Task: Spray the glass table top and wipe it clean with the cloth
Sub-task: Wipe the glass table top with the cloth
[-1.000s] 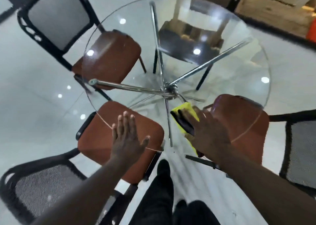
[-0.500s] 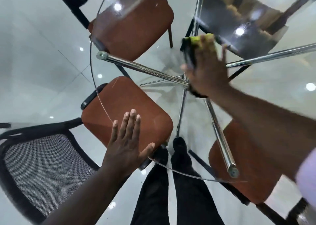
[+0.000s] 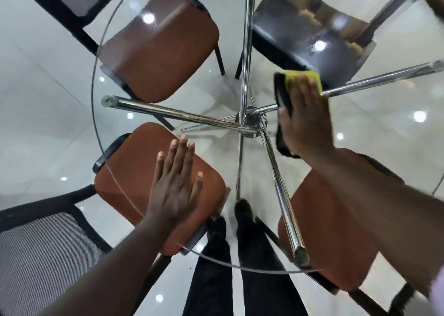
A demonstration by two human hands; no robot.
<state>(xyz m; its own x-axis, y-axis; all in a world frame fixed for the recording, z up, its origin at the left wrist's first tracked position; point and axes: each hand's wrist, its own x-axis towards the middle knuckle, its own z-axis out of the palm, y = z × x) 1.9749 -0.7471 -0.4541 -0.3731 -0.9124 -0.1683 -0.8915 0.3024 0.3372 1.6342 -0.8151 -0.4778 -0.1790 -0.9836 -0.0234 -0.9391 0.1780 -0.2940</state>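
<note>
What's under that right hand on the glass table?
A yellow cloth with a dark edge, pressed flat on the glass table top by the right hand. Its middle is covered by the palm and fingers.

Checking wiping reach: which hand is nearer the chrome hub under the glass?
Right. Right hand, on the cloth, is beside the hub; left hand lies flat, farther off lower-left.

Round table top (image 3: 95, 133) of clear, glossy glass on polished chrome metal tube legs (image 3: 182, 116). Yellow cloth (image 3: 311, 76), soft and matt, with a black edge. Chair seat (image 3: 158, 51) in smooth brown upholstery; chair back (image 3: 48, 255) of matt black mesh. Floor (image 3: 36, 87) of glossy pale tile.
</note>
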